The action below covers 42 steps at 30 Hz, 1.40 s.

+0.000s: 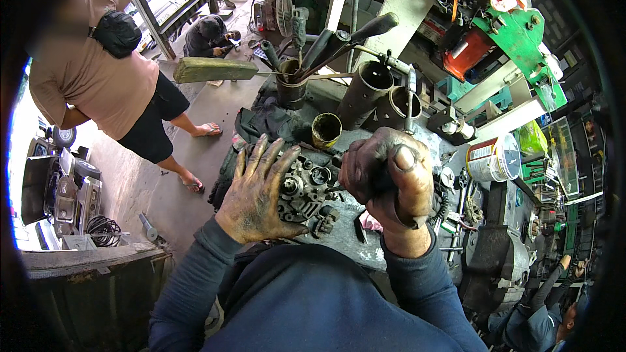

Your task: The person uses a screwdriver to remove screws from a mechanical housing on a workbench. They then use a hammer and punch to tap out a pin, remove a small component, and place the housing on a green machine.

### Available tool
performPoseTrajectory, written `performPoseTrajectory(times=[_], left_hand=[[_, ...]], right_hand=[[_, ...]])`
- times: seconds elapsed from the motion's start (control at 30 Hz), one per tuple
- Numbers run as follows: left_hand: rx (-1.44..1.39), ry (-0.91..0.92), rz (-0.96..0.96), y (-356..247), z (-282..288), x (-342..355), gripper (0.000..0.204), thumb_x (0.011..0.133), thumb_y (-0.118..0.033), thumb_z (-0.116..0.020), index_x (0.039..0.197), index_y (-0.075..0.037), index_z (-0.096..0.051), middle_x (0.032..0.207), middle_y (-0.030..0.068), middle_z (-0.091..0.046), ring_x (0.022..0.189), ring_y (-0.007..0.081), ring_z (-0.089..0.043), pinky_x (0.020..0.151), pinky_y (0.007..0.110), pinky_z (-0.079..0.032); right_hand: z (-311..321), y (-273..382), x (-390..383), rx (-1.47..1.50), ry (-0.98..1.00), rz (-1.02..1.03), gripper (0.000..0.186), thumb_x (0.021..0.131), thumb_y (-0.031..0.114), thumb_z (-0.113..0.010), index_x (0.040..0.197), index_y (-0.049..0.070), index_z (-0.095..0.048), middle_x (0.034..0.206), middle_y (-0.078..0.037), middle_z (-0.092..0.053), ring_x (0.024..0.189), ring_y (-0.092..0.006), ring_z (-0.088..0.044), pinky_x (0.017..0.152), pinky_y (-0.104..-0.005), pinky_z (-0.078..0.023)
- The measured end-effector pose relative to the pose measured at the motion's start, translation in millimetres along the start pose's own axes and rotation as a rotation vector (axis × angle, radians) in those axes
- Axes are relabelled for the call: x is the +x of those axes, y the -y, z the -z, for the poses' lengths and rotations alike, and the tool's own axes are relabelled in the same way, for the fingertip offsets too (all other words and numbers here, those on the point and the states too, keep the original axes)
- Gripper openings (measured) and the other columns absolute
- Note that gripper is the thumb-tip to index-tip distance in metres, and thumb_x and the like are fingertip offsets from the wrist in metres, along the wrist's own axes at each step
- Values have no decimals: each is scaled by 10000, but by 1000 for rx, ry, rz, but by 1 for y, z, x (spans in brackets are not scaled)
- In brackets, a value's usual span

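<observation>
A greasy metal machine part (301, 189) with round openings sits on the bench in front of me. My left hand (254, 199) rests against its left side, fingers spread and stretched out, thumb along the near edge. To the right of the part, my right hand (391, 179) is raised in a closed fist. Something dark shows at the fist, but its kind is hidden by the fingers. Both hands are blackened with grease. Beyond the part stands a small yellow-rimmed can (326, 132), and a dark cloth (261, 122) lies to its left.
A can (291, 94) full of handled tools and a tall dark metal tube (366, 94) stand farther back. On the right are a white bucket (493, 160), loose tools and a dark housing (499, 261). One person (104, 72) stands at left; another (205, 38) crouches behind.
</observation>
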<state>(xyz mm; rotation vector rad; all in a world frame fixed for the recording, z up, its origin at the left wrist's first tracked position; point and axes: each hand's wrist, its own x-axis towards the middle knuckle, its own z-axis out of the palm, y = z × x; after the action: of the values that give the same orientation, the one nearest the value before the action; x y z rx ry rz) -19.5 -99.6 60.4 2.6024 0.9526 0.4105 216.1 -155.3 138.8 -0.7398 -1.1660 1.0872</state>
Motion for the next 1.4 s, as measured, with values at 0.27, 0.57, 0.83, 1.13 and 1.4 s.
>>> performPoseTrajectory(times=[0.27, 0.57, 0.83, 1.13, 1.4], left_hand=[[22, 74, -89, 15, 0, 8, 1275, 637, -690, -891, 1648, -125, -357, 1650, 249, -366, 1581, 493, -244, 1271, 706, -164], [39, 43, -37, 5, 5, 9, 1203, 644, -737, -858, 1624, -185, -431, 1564, 197, -483, 1495, 432, -399, 1231, 749, -210], [208, 330, -379, 39, 34, 61, 1151, 651, -829, -799, 1577, -209, -511, 1450, 198, -607, 1307, 419, -592, 1208, 678, -307], [67, 375, -339, 57, 20, 61, 1044, 588, -561, -844, 1549, -250, -580, 1312, 148, -708, 978, 269, -700, 813, 437, -541], [96, 212, -166, 45, 19, 54, 787, 705, -468, -763, 1466, -291, -669, 1325, 124, -717, 987, 234, -709, 785, 387, -549]], right_hand=[[6, 3, 32, -70, 487, -23, 461, 945, 421, -713, 822, -22, -672, 738, -103, -629, 680, -242, -588, 660, -389, -481], [-1, 14, 24, -18, 352, -119, 375, 961, 344, -726, 842, -10, -693, 774, -125, -685, 704, -296, -679, 684, -393, -530], [8, 5, 76, 205, 1196, -88, 438, 1064, 259, -637, 738, 6, -491, 655, -153, -474, 628, -418, -533, 587, -471, -394], [15, -14, 62, 347, 875, 123, 361, 996, 187, -640, 667, 89, -528, 594, -44, -478, 465, -267, -524, 442, -405, -382], [17, -13, 78, 216, 703, 159, 244, 965, 180, -652, 784, 18, -660, 631, -72, -522, 455, -239, -509, 428, -390, -365]])
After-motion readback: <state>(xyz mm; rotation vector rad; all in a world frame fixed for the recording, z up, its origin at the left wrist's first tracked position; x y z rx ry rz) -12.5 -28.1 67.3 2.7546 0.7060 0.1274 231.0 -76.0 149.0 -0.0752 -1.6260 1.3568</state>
